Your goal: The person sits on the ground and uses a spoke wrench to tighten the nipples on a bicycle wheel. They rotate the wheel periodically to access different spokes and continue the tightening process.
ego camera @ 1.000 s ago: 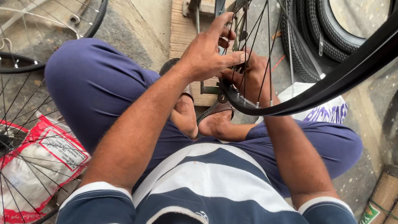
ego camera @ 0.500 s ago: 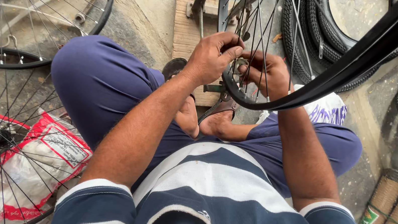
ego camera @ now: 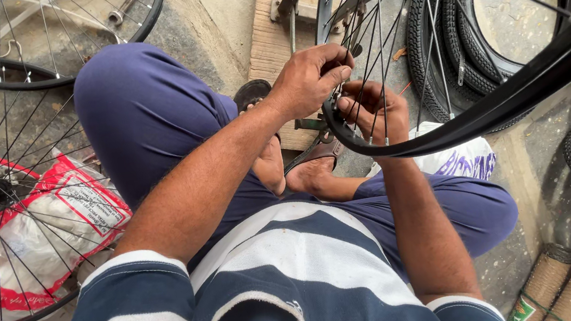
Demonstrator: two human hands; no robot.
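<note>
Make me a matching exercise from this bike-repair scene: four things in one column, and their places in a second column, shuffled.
Things:
1. left hand
2. right hand
3. red and white sack
4. wooden board

Places:
A. on the ground under the spoked wheel at the far left
B. on top of the black rim, fingers pinching at it
C. on the ground beyond the knees, under the metal stand
D. behind the spokes, under the rim's lower edge

Pairs: 1-B, 2-D, 3-A, 4-C
</note>
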